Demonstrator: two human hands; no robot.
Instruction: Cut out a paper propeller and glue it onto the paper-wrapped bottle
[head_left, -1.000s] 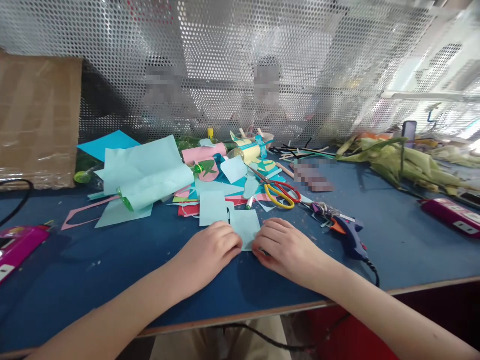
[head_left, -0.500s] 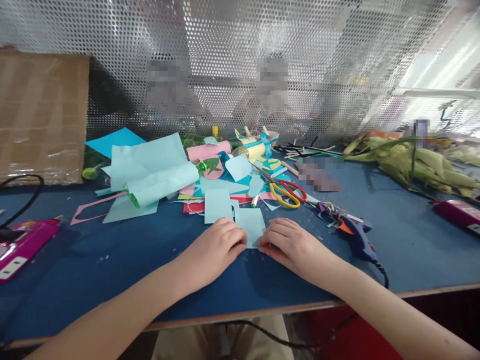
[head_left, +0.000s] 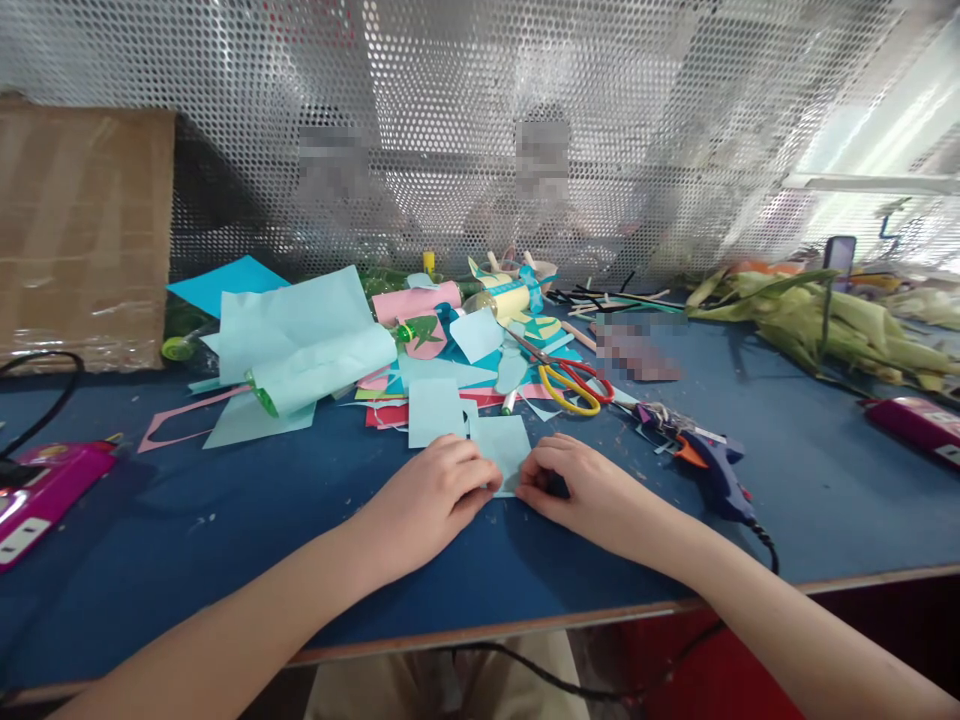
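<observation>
A small light-blue paper rectangle [head_left: 501, 444] lies on the blue table [head_left: 225, 520]. My left hand [head_left: 429, 495] rests with curled fingers on the paper's near left corner. Pinching the near right edge of the same paper, my right hand [head_left: 581, 485] has its fingers bent together. A second light-blue piece [head_left: 435, 410] lies just behind the first, untouched.
A heap of coloured paper scraps [head_left: 315, 345], yellow-and-red scissors [head_left: 574, 385] and a blue glue gun [head_left: 709, 465] with its cord lie behind and right. Pink power strips [head_left: 41, 490] sit at both sides. Corn husks [head_left: 817, 320] far right, cardboard [head_left: 82, 230] left, perforated screen behind.
Both hands have crept closer over the paper's near edge, and the right fingers have curled tighter into a pinch. The view shifted slightly.
</observation>
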